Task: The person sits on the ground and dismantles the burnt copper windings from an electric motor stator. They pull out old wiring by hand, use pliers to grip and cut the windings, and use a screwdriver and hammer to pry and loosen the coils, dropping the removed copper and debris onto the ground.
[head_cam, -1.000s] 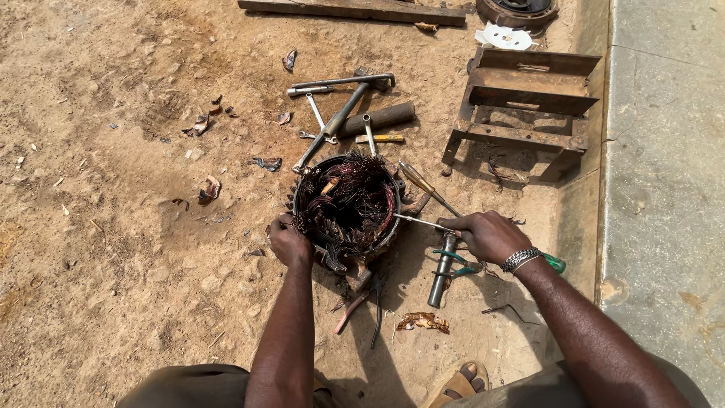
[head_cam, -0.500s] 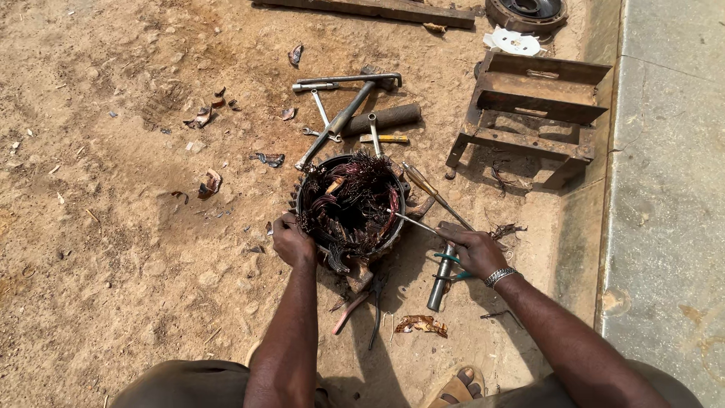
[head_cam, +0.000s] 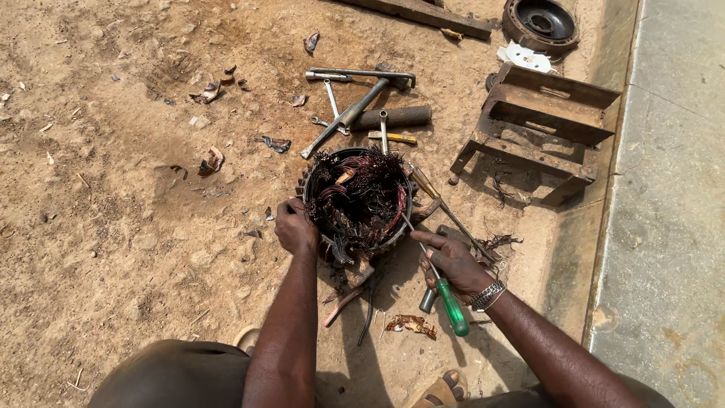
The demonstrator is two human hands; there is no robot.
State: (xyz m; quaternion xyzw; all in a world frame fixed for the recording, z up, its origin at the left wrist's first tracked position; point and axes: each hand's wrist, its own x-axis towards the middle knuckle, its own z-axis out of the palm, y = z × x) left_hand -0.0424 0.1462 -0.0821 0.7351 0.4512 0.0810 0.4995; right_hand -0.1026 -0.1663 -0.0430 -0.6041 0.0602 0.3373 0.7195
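Observation:
A round black motor stator (head_cam: 358,198) stuffed with tangled reddish copper wire sits on the sandy ground. My left hand (head_cam: 295,227) grips its near left rim. My right hand (head_cam: 453,262) holds a green-handled screwdriver (head_cam: 442,289), whose thin shaft points up into the wire at the stator's right edge. A metal bracelet circles my right wrist.
Behind the stator lie several spanners (head_cam: 332,97), a dark cylindrical bar (head_cam: 393,117) and a yellow-handled tool (head_cam: 394,137). A rusty metal frame (head_cam: 545,130) stands at the right, a round black housing (head_cam: 541,23) beyond it. A concrete slab (head_cam: 672,204) runs along the right. Copper scraps (head_cam: 410,325) lie near my feet.
My right hand has turned the screwdriver so its green handle points toward me and its tip goes into the stator's wire. The left hand stays on the rim.

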